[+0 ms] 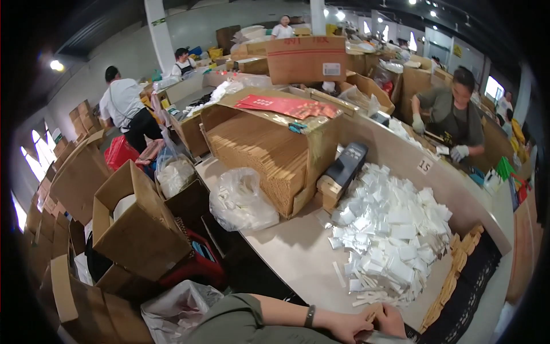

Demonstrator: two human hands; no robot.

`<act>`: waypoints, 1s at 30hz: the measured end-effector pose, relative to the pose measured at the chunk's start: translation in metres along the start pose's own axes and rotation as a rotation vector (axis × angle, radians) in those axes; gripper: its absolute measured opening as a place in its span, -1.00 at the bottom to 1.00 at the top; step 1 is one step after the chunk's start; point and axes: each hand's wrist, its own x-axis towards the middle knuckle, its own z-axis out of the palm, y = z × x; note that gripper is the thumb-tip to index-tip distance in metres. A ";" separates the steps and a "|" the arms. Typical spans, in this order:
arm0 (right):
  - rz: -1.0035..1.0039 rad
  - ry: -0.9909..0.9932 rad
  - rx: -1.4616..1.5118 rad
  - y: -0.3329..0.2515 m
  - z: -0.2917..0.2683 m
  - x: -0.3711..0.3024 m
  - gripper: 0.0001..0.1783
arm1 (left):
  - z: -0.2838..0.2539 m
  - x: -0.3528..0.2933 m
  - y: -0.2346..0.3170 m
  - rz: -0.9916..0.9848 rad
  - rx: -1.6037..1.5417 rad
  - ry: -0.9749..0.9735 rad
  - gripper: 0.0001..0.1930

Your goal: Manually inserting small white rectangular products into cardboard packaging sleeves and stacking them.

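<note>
Brown piece (374, 313), one: nearside of the packet pile (395, 232), apparently pinched in right hand's (393, 322) closed grip. Left hand (347, 327): curled alongside, grip unclear. Advisable: light pinch, lest it crease.

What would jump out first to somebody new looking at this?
First, the big heap of white packets on the table, right of centre. Left of and beyond it, a cardboard box holds stacked brown pieces, with red sheets on top. Lastly, the left hand and right hand, close together at the lower edge.
</note>
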 end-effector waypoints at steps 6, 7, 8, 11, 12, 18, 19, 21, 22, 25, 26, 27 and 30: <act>-0.143 0.389 -0.379 -0.053 0.007 0.006 -0.57 | -0.070 -0.049 0.017 -0.691 0.158 0.420 -0.69; 0.041 0.233 -0.285 -0.066 0.004 0.015 -0.59 | -0.070 -0.067 -0.001 -0.814 0.429 0.584 -0.65; 0.168 0.132 -0.329 -0.068 0.006 0.016 -0.60 | -0.076 -0.075 -0.001 -0.747 0.511 0.563 -0.61; 0.248 0.147 -0.303 -0.061 0.021 0.027 -0.63 | -0.070 -0.075 -0.006 -0.586 0.544 0.563 -0.51; 0.181 0.256 -0.241 -0.058 0.024 0.026 -0.64 | -0.068 -0.073 -0.003 -0.564 0.559 0.526 -0.48; 0.212 0.232 -0.129 -0.050 0.030 0.028 -0.77 | -0.086 -0.086 0.011 -0.497 0.680 0.195 -0.38; 0.202 0.226 -0.128 -0.056 0.035 0.031 -0.77 | -0.088 -0.082 0.011 -0.505 0.682 0.203 -0.38; 0.045 0.163 -0.176 -0.072 0.046 0.041 -0.81 | -0.092 -0.065 0.012 -0.398 0.666 0.154 -0.33; -0.002 0.102 -0.160 -0.078 0.043 0.046 -0.85 | -0.096 -0.056 0.018 -0.435 0.607 0.107 -0.36; -0.184 0.069 -0.124 -0.068 0.016 0.068 -0.88 | -0.126 -0.059 -0.002 -0.064 0.788 0.307 -0.48; -0.149 0.078 -0.289 -0.063 0.005 0.078 -0.89 | -0.142 -0.064 -0.020 -0.163 0.789 0.417 -0.51; -0.177 0.178 -0.370 -0.045 0.002 0.087 -0.89 | -0.154 -0.061 -0.024 -0.404 0.786 0.634 -0.57; -0.239 0.083 -0.562 -0.019 -0.007 0.101 -0.87 | -0.205 -0.052 -0.045 -0.485 0.870 0.730 -0.50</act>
